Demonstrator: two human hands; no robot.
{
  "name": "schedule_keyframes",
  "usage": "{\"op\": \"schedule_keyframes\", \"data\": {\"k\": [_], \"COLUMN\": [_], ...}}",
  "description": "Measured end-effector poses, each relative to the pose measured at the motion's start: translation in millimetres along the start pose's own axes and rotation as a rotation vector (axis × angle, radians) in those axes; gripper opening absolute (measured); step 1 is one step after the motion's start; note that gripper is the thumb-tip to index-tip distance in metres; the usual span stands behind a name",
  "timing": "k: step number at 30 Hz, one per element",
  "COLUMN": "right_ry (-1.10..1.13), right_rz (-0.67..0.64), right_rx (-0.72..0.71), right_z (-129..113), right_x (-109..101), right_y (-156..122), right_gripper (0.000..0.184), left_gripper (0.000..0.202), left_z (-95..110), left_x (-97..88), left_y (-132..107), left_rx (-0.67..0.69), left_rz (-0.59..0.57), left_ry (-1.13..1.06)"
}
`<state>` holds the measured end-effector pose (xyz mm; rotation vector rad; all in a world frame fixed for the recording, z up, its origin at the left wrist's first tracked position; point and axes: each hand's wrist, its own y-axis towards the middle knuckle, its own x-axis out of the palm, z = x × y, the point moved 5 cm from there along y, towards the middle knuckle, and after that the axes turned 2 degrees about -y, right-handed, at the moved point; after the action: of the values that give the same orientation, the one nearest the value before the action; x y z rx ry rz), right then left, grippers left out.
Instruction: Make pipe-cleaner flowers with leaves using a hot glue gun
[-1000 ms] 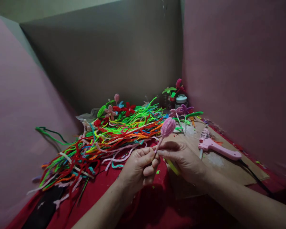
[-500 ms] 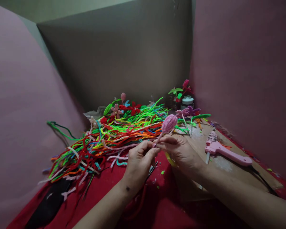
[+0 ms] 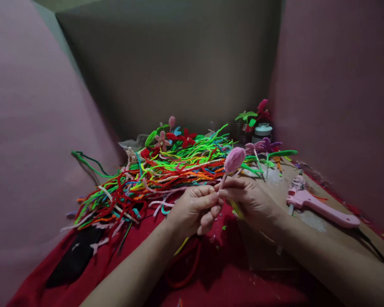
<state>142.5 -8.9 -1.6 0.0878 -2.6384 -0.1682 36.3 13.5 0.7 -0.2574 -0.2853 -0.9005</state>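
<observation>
A pink pipe-cleaner flower bud [image 3: 234,160] stands tilted above my hands on a thin pink stem [image 3: 223,181]. Thumb and fingertips of my left hand [image 3: 193,209] pinch the low end of that stem. On the other side, my right hand [image 3: 251,197] is closed on the stem just beneath the bud. The two hands meet at the fingertips, so the stem's end is mostly hidden. A yellow strip [image 3: 237,210] shows below my right palm; whether the hand holds it, I cannot tell.
A large heap of coloured pipe cleaners [image 3: 176,170] spreads behind my hands. At the right, a pink glue gun [image 3: 323,209] lies on a cardboard sheet [image 3: 280,187]. Finished flowers [image 3: 187,138] and a lidded jar [image 3: 263,130] stand at the back. A black flat object [image 3: 73,258] lies left.
The view has shifted, so most things sit farther right. My left hand has turned, with its lower fingers now showing, and it covers the dark tool seen below it before. Both hands keep the flower.
</observation>
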Motion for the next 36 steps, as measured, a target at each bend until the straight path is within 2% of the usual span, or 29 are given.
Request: {"op": "schedule_keyframes", "data": {"k": [2, 6, 8, 10, 12, 15, 19, 22, 24, 26, 28, 31, 33, 34, 36], "right_ry": [0.022, 0.010, -0.002, -0.006, -0.010, -0.014, 0.022, 0.107, 0.129, 0.118, 0.094, 0.082, 0.080, 0.069, 0.028], "right_rz": [0.050, 0.116, 0.146, 0.162, 0.146, 0.056, -0.019, -0.059, -0.072, -0.043, 0.024, 0.123, 0.171, 0.187, 0.203], "right_rx": [-0.012, -0.046, -0.065, -0.062, -0.057, -0.040, 0.052, 0.132, 0.154, 0.128, 0.066, 0.036, 0.038, 0.030, -0.007], "right_z": [1, 2, 3, 4, 5, 4, 4, 6, 8, 8, 8, 11, 15, 15, 14], "right_x": [-2, -2, -1, -1, -1, 2, 6, 9, 10, 8, 4, -2, -4, -4, -4], "right_y": [1, 1, 0, 0, -1, -1, -2, -4, -5, -5, -4, -2, -2, -2, -2], "right_gripper": [0.008, 0.006, 0.008, 0.009, 0.009, 0.006, 0.006, 0.010, 0.011, 0.009, 0.008, 0.009, 0.012, 0.013, 0.011], "left_gripper": [0.024, 0.012, 0.012, 0.017, 0.020, 0.022, 0.016, 0.017, 0.019, 0.020, 0.024, 0.016, 0.008, 0.009, 0.013], "left_z": [4, 13, 14, 11, 5, -3, -9, -13, -13, -11, -7, 6, 12, 11, 7], "left_x": [-1.2, -2.9, -2.3, -3.9, -6.6, -5.6, -0.9, 1.5, 2.7, 3.5, 2.3, -1.4, 1.1, 2.1, 0.7], "left_y": [-1, -10, -13, -14, -11, -7, -5, -5, -6, -6, -7, -12, -18, -19, -18], "left_rx": [0.086, 0.349, 0.439, 0.428, 0.320, 0.152, 0.054, -0.016, -0.031, -0.014, 0.062, 0.360, 0.578, 0.630, 0.597], "left_rz": [0.106, 0.389, 0.438, 0.421, 0.357, 0.225, 0.078, -0.011, -0.043, -0.035, 0.048, 0.311, 0.429, 0.450, 0.451], "left_ry": [0.173, 0.600, 0.721, 0.686, 0.508, 0.192, -0.112, -0.238, -0.241, -0.125, 0.125, 0.631, 0.888, 0.952, 0.939]}}
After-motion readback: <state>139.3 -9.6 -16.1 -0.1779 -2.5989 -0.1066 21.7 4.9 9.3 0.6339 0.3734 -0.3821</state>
